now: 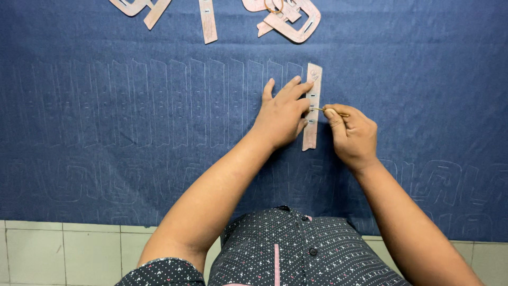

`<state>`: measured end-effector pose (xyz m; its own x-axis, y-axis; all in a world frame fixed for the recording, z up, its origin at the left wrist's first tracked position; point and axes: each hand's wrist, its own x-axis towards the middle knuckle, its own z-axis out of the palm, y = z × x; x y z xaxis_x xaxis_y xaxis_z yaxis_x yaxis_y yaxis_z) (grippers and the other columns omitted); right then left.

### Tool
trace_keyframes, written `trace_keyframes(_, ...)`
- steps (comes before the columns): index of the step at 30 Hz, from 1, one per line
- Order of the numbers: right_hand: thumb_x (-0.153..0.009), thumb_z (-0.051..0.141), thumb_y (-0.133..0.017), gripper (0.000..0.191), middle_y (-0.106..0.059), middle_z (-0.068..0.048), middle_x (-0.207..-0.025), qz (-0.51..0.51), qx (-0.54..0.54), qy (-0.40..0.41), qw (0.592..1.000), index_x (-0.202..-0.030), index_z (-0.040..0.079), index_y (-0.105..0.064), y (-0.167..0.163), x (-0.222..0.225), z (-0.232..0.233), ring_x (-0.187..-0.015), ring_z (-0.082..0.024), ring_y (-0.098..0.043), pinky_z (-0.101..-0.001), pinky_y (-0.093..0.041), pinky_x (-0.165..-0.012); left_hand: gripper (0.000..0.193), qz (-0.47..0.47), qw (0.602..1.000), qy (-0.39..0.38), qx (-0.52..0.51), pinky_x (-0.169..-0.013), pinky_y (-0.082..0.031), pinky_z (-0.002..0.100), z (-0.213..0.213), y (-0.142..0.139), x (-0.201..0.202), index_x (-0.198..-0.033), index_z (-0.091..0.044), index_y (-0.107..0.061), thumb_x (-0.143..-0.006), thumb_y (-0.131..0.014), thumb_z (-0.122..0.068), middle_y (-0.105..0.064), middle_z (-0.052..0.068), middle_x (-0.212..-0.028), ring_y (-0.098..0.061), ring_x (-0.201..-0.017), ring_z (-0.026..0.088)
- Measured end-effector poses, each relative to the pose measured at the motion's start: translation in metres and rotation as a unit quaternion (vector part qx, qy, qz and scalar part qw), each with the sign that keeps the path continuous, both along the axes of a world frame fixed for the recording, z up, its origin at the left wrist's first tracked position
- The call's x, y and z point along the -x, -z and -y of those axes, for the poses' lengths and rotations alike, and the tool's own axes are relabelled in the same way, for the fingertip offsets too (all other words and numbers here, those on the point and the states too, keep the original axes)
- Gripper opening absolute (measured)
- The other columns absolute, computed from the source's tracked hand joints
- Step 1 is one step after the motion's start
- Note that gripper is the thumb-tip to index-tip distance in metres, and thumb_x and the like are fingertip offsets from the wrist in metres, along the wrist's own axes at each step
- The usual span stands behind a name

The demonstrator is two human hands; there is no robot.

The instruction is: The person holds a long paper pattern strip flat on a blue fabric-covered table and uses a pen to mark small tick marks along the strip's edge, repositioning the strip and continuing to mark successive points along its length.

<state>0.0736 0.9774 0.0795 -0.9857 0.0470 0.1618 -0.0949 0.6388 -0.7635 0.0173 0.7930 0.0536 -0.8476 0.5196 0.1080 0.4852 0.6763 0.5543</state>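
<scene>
Under the flattened fingers of the left hand (280,114) lies a narrow slotted cardboard template (311,106), pressed flat on the blue denim cloth (106,137), probably to keep it from sliding. Just right of those fingertips, the right hand (352,135) pinches a thin marking stick (333,111), its tip at one of the template's slots. Beyond the fingers, near the cloth's far edge, lie more cardboard templates (288,18). Faint chalk outlines (174,103) run leftward.

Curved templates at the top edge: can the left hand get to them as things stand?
Probably yes: the left hand lies flat on the strip template, holding nothing, and only bare blue fabric lies between it and the curved templates.
</scene>
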Motion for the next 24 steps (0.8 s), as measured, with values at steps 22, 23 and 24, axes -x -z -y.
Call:
trace_keyframes(22, -0.097, 0.006, -0.06, 0.022, -0.066, -0.017, -0.113, -0.036, -0.049, -0.029, 0.998, -0.115, 0.006, -0.073, 0.009, 0.048, -0.018, -0.106, -0.032, -0.068, -0.039, -0.056, -0.093, 0.019, 0.004, 0.999, -0.013, 0.033, -0.115, -0.017, 0.075, -0.007, -0.001, -0.009, -0.105, -0.017, -0.066, -0.088, -0.072, -0.021, -0.045, -0.001, -0.157, -0.035, -0.15, 0.028)
trace_keyframes(23, -0.093, 0.002, -0.058, 0.031, -0.061, -0.018, -0.118, -0.052, -0.077, -0.041, 0.995, -0.119, 0.008, -0.073, 0.009, 0.054, -0.019, -0.111, -0.034, -0.065, -0.0405, -0.056, -0.097, 0.02, -0.013, 0.999, -0.018, 0.04, -0.116, -0.017, 0.074, -0.007, 0.0, -0.015, -0.107, -0.017, -0.066, -0.088, -0.072, -0.021, -0.044, 0.0, -0.158, -0.035, -0.151, 0.028)
trace_keyframes(24, -0.091, 0.009, -0.066, 0.035, -0.057, -0.02, -0.121, -0.022, -0.112, -0.047, 0.992, -0.126, 0.006, -0.069, 0.009, 0.059, -0.018, -0.111, -0.037, -0.063, -0.0427, -0.054, -0.094, 0.02, -0.03, 0.998, -0.021, 0.047, -0.117, -0.017, 0.073, -0.008, 0.002, -0.02, -0.108, -0.017, -0.065, -0.089, -0.072, -0.021, -0.044, 0.0, -0.159, -0.035, -0.152, 0.027)
